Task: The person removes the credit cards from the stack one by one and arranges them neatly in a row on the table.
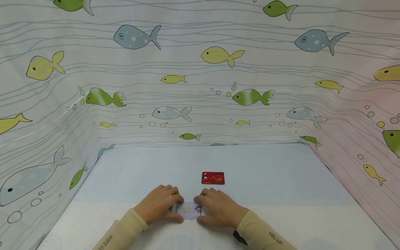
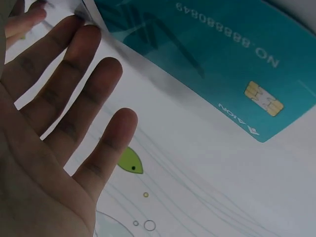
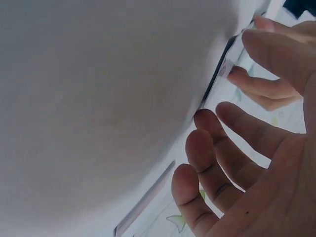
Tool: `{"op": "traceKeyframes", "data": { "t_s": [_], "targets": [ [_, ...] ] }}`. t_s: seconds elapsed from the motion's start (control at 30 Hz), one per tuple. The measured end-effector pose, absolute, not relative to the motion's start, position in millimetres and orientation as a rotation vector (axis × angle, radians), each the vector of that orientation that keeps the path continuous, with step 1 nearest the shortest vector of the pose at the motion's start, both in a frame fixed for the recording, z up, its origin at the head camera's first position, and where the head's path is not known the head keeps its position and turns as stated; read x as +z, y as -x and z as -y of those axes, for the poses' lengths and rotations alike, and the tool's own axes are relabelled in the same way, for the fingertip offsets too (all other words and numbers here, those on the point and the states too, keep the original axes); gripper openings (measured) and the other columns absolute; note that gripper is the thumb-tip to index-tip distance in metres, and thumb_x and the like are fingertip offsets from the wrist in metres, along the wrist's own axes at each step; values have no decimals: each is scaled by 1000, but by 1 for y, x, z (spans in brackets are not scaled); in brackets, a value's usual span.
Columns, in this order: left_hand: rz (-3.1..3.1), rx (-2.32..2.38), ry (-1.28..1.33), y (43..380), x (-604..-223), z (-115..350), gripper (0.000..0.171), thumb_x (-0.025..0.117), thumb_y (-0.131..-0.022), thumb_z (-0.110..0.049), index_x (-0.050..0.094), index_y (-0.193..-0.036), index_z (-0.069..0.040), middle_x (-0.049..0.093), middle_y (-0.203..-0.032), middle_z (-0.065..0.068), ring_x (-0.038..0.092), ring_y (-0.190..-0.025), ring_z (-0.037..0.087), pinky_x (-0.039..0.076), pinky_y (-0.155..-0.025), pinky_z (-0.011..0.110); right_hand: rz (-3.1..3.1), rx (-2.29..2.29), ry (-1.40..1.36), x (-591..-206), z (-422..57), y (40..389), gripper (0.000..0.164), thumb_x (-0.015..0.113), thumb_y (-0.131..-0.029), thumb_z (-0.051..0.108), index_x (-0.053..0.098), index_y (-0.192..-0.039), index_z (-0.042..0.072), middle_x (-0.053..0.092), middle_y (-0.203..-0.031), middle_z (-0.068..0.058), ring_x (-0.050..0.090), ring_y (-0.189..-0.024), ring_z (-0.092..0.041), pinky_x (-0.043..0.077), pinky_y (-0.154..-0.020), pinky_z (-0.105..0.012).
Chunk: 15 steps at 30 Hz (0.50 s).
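A pale card with gold VIP lettering sits between both hands, low in the head view. My left hand grips its left end with thumb and finger. At its right end, my right hand holds it the same way. A teal card with a chip and printed number fills the upper right of the left wrist view, near the left fingers; only a dark bit shows beside that hand in the head view. Whether it lies under the pale card, I cannot tell. In the right wrist view the other fingers spread loosely.
A red VIP card lies flat on the white table, just beyond the right hand. Fish-patterned fabric rises behind the table and along both sides. Something black shows at the right wrist.
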<state>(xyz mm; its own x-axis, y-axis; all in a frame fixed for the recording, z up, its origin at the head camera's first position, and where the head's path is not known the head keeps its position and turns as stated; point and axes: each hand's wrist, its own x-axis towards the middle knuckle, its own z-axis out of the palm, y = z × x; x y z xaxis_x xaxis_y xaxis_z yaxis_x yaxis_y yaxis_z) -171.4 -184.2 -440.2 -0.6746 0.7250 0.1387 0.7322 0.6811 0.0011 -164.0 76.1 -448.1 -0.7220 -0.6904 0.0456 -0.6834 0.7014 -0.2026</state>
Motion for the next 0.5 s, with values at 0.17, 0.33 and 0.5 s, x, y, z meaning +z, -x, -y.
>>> {"op": "traceKeyframes", "data": {
  "t_s": [0.17, 0.33, 0.5],
  "targets": [
    [2755, -91, 1198, 179, -441, 178, 48, 67, -87, -65, 75, -104, -21, 65, -98, -9, 61, -91, 13, 51, -82, 36, -2897, -353, 1096, -448, -84, 165, 50, 74, -89, 46, 64, -132, 22, 62, -121, 4, 58, -110, -15, 50, -98, -37],
    [2784, -87, 1187, 191, -440, 168, 43, 69, -90, -57, 75, -110, -20, 68, -104, -5, 63, -97, 16, 53, -86, 39, -2921, -382, 1047, -450, -95, 168, 48, 74, -90, 45, 64, -132, 22, 62, -123, 2, 58, -115, -17, 49, -101, -40],
    [2805, -83, 1174, 202, -441, 157, 40, 71, -92, -49, 73, -118, -19, 70, -110, -2, 64, -102, 19, 53, -89, 41, -2950, -424, 999, -452, -109, 172, 46, 74, -91, 42, 65, -131, 21, 61, -123, 2, 58, -114, -18, 50, -100, -41]
  ]
}}
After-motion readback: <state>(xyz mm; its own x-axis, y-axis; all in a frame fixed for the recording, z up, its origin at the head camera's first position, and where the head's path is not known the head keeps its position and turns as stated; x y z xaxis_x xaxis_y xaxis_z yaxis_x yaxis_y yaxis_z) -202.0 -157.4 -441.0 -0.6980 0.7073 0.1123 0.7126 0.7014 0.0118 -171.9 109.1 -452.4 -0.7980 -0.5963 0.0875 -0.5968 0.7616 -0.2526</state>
